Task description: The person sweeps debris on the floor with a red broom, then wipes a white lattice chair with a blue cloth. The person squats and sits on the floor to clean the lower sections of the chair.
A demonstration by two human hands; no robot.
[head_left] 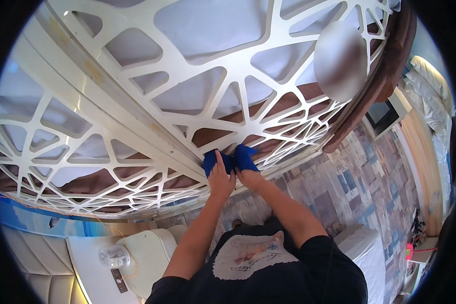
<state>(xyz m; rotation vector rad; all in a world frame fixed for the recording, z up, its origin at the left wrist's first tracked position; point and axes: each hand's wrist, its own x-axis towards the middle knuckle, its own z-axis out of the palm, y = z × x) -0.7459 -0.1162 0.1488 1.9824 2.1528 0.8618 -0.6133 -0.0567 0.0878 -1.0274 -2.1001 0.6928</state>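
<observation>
Cloth (220, 162) at both hands, close to a white lattice

The cloth is deep blue, bunched near the middle of the view, just beside the foot of a pale post (137, 121) between two stretches of lattice. The left hand (221, 181) lies on it with one finger straight across the blue; its other fingers are partly hidden, so I cannot tell how tightly they close. Blue fabric covers most of the right hand (248, 176), and whether those fingers are clenched or merely bent I cannot tell either. (Nor can I tell whether the blue is one piece or two.)

Irregular openings pierce the lattice (233, 71), showing pale surfaces and brown fabric (213, 137) behind.

Lower left, a clear round container (114, 256) stands beside a rounded, cream-coloured cabinet (149, 251); its contents are too unclear to name. An orange cable (106, 220) runs down near it, and a dark socket panel (119, 281) sits just below. Patchwork planks cover the floor (349, 175); pillows (425, 93) lie at the far right.
</observation>
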